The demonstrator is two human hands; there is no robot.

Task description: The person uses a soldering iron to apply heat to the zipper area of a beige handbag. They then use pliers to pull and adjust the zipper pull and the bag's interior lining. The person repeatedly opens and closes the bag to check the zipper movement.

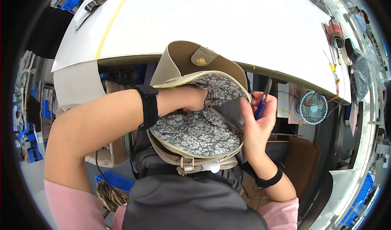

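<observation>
A beige handbag (171, 69) rests on my lap against the table edge, its zipped mouth spread wide. Inside shows a grey lining (195, 134) with white flowers and a plain grey piece (231, 112) at the right. My left hand (194, 99) reaches into the bag, fingers curled closed; what they grip, if anything, is hidden. At the bag's right rim, my right hand (257, 126) is closed around blue-handled thread snips (261, 107), their blade pointing up and away. Its thumb lies by the rim. A folded strap (220, 165) with a buckle hangs along the near side.
Beyond the bag stretches a white worktable (228, 22) with a yellow tape line (114, 24). A red can (336, 28) and wires stand at its right end. Below that edge sits a light-blue fan (313, 107). A blue bin (116, 182) lies low on the left.
</observation>
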